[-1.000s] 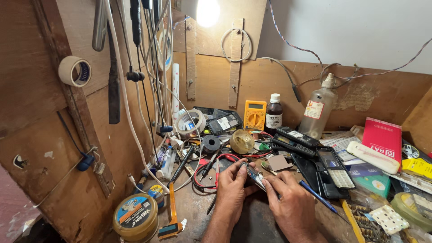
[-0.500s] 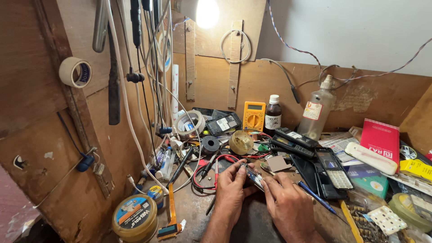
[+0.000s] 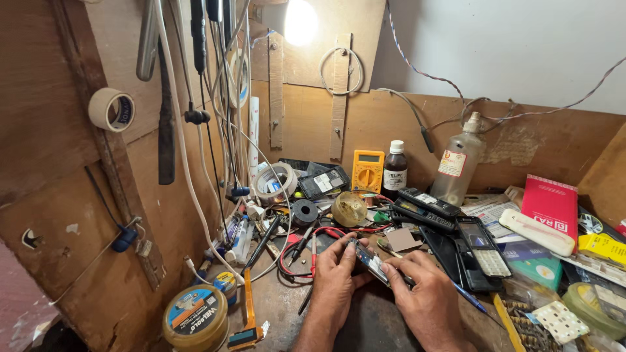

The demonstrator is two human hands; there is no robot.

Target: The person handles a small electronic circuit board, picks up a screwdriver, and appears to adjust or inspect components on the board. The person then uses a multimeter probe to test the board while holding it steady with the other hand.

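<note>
Both of my hands hold a small opened mobile phone (image 3: 373, 262) low over the cluttered wooden bench. My left hand (image 3: 338, 270) grips its upper left end, thumb on top. My right hand (image 3: 427, 293) grips the lower right end, fingers curled over the edge. The phone lies tilted, its dark circuit side up. Red and black probe leads (image 3: 306, 251) lie just left of my left hand. A blue pen (image 3: 471, 298) sits right of my right hand.
A yellow multimeter (image 3: 368, 171), a dark bottle (image 3: 394, 169) and a clear bottle (image 3: 456, 163) stand at the back. Several phones (image 3: 479, 251) lie right. A round tin (image 3: 195, 316) sits front left. Tape rolls (image 3: 275, 181), a red box (image 3: 551, 202) and hanging cables (image 3: 222, 117) surround.
My hands have stayed on the phone with only small shifts of the fingers. Nothing else has moved.
</note>
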